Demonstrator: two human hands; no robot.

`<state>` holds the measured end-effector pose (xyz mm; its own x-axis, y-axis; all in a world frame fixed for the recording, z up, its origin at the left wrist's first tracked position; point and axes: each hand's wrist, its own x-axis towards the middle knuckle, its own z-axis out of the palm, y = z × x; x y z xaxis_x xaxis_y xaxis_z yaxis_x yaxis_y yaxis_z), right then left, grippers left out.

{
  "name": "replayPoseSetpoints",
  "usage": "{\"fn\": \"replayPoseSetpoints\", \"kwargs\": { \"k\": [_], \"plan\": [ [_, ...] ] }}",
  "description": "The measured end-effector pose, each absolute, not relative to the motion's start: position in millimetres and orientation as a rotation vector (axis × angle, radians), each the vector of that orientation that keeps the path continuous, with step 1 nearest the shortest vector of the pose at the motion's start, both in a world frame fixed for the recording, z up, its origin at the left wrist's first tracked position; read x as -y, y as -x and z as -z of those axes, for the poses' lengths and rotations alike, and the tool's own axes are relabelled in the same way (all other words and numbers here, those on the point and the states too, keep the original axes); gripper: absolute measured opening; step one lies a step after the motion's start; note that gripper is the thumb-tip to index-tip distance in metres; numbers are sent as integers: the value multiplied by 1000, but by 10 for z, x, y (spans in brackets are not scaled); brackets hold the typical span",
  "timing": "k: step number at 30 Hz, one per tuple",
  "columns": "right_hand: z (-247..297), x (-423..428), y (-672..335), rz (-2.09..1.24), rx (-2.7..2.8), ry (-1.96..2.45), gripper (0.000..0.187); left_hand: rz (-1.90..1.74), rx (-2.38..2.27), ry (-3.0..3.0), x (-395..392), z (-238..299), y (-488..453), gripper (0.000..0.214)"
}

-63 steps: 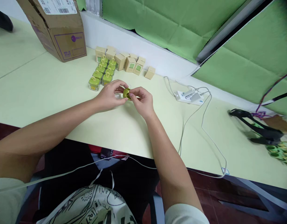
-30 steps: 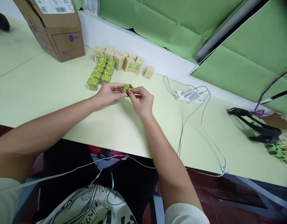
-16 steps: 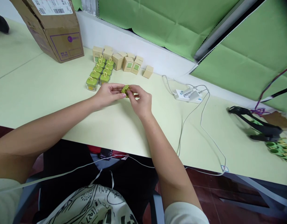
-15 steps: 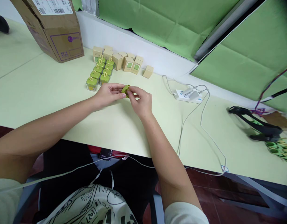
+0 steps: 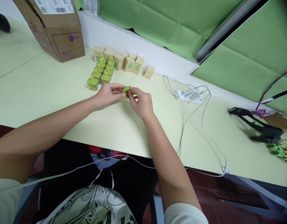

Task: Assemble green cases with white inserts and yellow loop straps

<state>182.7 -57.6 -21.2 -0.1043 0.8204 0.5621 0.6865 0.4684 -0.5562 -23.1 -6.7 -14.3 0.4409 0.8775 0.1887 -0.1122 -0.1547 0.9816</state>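
Observation:
Above the table, both hands meet on a small green lid (image 5: pixel 126 90), seen from its hollow side and much like the lids on the jars nearby. My left hand (image 5: pixel 108 94) pinches its left edge between thumb and fingers. On the other side, my right hand (image 5: pixel 141 101) is closed with thumb and fingertips at the lid's rim and opening; whether they hold a further small part is hidden. Just beyond my left hand, several small clear jars (image 5: pixel 92 84) with green lids and pale yellow loops stand in two rows.
Small cardboard boxes (image 5: pixel 129 64) line the wall behind the jars. A large carton (image 5: pixel 67 45) stands at the back left. To the right are a white power strip (image 5: pixel 189 96) with trailing cables, a black stand (image 5: pixel 262 126) and a pile of green parts (image 5: pixel 280 151).
The lid has turned slightly, so more of its hollow side shows. Both hands keep their grip in nearly the same place. The whole view has shifted slightly.

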Motion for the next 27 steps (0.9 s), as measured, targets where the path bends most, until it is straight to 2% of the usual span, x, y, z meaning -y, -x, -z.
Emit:
{"fn": "replayPoseSetpoints", "kwargs": {
  "k": [8, 20, 27],
  "plan": [
    [231, 559, -1847, -214, 1843, 1224, 30, -1015, -729, -1484, 59, 153, 231, 61],
    [252, 585, -1795, -242, 1768, 1320, 20, -1018, -736, -1482, 49, 180, 227, 64],
    [283, 573, -1768, -213, 1709, 1335, 17, -1038, -737, -1477, 45, 232, 217, 59]
  ]
}}
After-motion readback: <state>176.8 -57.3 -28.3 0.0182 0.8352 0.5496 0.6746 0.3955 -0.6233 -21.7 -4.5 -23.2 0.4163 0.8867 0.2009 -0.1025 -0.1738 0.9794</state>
